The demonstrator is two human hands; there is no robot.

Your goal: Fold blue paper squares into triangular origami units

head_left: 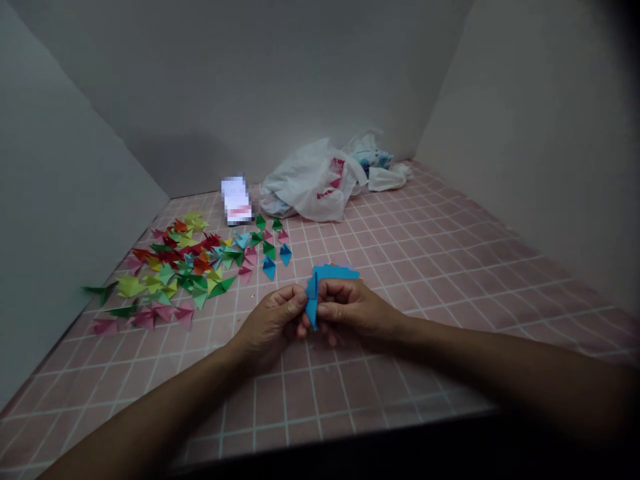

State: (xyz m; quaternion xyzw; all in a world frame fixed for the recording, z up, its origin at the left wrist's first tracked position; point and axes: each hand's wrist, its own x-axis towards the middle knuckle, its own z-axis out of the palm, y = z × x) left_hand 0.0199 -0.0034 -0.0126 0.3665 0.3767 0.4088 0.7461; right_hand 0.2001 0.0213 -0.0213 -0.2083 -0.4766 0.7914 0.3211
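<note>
Both hands meet over the middle of a pink checked table (430, 267). My left hand (273, 321) and my right hand (353, 308) each pinch a folded blue paper piece (313, 300) held upright between thumbs and fingers. Just behind the hands lies a small stack of paper sheets (336, 271), blue on top with an orange edge showing. To the left, several folded paper triangles (185, 267) in many colours are scattered on the table, with two blue ones (277, 260) nearest the hands.
White plastic bags (320, 180) lie at the back of the table near the corner. A small white packet (236, 199) stands beside them. Grey walls close in on the left, the back and the right.
</note>
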